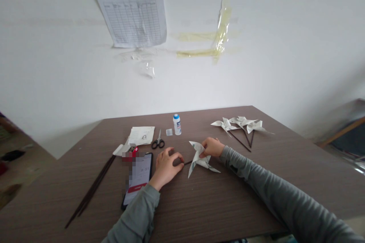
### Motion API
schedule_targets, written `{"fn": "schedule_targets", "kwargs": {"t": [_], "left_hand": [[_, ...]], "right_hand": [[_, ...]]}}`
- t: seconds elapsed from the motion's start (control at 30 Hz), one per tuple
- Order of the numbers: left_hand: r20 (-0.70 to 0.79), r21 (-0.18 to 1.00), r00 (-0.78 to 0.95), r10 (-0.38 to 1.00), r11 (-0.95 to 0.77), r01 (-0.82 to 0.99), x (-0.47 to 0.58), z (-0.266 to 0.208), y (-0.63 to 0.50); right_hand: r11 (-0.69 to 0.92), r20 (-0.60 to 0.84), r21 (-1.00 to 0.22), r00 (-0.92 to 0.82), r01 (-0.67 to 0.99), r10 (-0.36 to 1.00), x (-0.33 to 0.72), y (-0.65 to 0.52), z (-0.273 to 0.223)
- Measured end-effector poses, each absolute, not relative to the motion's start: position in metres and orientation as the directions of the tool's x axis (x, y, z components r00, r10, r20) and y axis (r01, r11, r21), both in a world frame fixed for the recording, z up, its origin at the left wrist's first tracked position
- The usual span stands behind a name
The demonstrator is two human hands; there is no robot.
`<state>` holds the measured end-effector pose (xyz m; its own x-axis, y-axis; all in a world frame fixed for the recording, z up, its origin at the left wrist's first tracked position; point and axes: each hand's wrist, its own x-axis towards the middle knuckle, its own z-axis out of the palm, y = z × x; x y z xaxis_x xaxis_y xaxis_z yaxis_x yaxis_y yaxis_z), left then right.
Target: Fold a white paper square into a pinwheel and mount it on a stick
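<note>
A folded paper pinwheel [202, 161] with pointed blades is held just above the brown table [256, 205]. My right hand [213, 147] pinches one side of its blades. From the pinwheel's left side a thin dark stick [188, 163] runs to the fingertips of my left hand [167, 165], whose thumb and fingers are closed on the stick's end. Left of that hand lies a smartphone [139, 178] with a lit screen. Whether the stick is fixed to the pinwheel cannot be made out.
Behind my hands stand a white bottle with blue cap [177, 125], black-handled scissors [158, 142] and a stack of paper squares [141, 135]. A red box [131, 153] and several dark sticks [92, 190] lie left. Finished-looking pinwheels on sticks [242, 122] lie back right, near the wall [194, 91].
</note>
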<state>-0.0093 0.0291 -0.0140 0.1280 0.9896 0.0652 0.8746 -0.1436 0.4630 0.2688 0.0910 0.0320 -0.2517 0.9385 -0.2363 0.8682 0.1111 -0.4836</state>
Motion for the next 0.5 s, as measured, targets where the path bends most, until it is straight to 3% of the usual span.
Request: {"fn": "schedule_targets", "kwargs": {"t": [0.23, 0.5], "left_hand": [[0.065, 0.453, 0.124, 0.99, -0.139, 0.881, -0.008, -0.015, 0.029], [0.006, 0.413, 0.112, 0.994, -0.105, 0.905, -0.001, -0.005, 0.025]], "right_hand": [[0.128, -0.208, -0.492, -0.259, 0.861, 0.943, 0.27, 0.095, 0.026], [0.127, -0.201, -0.416, -0.227, 0.901, 0.953, 0.261, 0.097, 0.024]]}}
